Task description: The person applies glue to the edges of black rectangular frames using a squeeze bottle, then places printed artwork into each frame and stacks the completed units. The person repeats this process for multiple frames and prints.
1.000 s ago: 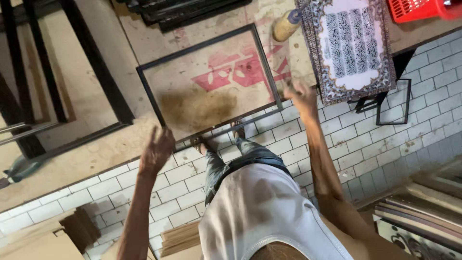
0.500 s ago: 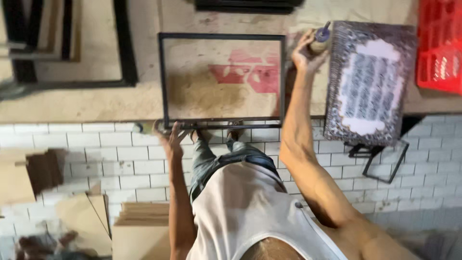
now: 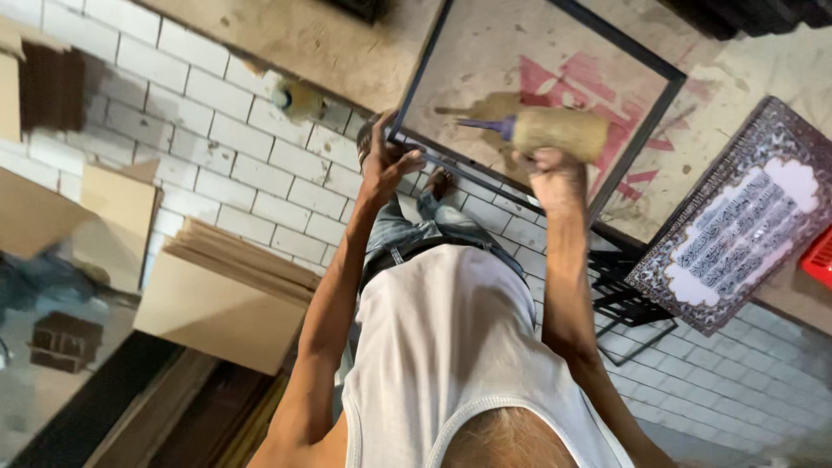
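Note:
A black rectangular frame [image 3: 637,139] lies flat on a stained wooden worktop [image 3: 347,43]. My left hand [image 3: 387,163] grips the frame's near left corner. My right hand [image 3: 557,176] is closed around a tan squeeze bottle [image 3: 559,132] with a purple nozzle. The bottle lies sideways over the frame's near edge, nozzle pointing left. Red paint marks on the worktop show inside the frame.
An ornate decorated panel [image 3: 741,225] lies on the worktop to the right, with a red crate [image 3: 819,260] beyond it. Small black frames [image 3: 628,303] lean below the worktop. Stacked cardboard sheets [image 3: 221,286] lie on the white tiled floor [image 3: 217,113] at left.
My right hand took the bottle from the back of the worktop and brought it over the frame. My left hand moved up onto the frame's corner. The view tilted.

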The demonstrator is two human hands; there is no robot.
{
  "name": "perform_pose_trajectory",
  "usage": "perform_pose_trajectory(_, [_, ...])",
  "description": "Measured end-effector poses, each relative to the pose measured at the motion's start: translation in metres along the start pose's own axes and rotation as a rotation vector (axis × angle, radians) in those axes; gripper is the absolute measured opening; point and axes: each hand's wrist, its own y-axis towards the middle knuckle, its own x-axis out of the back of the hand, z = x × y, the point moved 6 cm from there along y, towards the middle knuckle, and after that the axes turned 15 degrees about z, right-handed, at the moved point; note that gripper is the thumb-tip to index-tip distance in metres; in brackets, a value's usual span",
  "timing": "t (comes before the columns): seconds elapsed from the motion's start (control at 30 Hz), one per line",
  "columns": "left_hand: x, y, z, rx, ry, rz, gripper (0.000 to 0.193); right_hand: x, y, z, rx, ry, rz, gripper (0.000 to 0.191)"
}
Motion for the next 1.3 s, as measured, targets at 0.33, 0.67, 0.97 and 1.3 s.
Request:
perform_pose_trajectory(0.33, [0.001, -0.004, -0.02, -0.172, -0.02, 0.124, 0.081, -0.052, 0.03, -0.07, -0.031, -0.217, -0.026, 0.05])
perform_pose_trajectory(0.67, [0.007, 0.004, -0.008, -0.167, -0.077, 0.155, 0.085, -0.09, 0.024, -0.073, -0.001, -0.306, -0.049, 0.067])
perform_pose_trajectory(0.97, [0.008, 0.003, -0.007, -0.096, -0.096, 0.144, 0.087, -0.116, 0.017, -0.072, 0.089, -0.424, 0.061, 0.075])
perform_pose_trajectory(1.3, [0.009, 0.004, -0.016, -0.088, -0.014, 0.134, 0.083, -0.101, 0.059, -0.034, 0.267, -0.505, 0.028, 0.051])
